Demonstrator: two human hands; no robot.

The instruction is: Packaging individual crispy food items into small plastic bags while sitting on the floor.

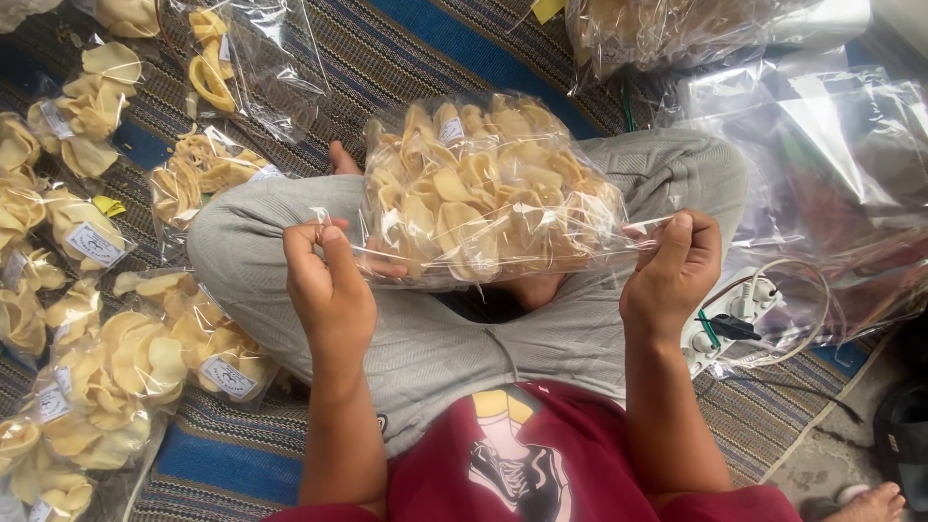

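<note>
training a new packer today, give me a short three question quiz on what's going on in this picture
1. True or false: both hands hold the clear bag of crackers by its edge.
2. Where do the finished packs lie: A) on the person's left, B) in a basket, C) on a shelf?
3. What white electrical item sits by the right hand?

Key:
1. True; the left hand pinches one end, the right hand the other.
2. A, on the striped mat.
3. A power strip with plugs in it.

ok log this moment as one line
left hand: pinches bag edge | right hand: pinches other edge | clear plastic bag of pale yellow crackers: held over lap
</note>
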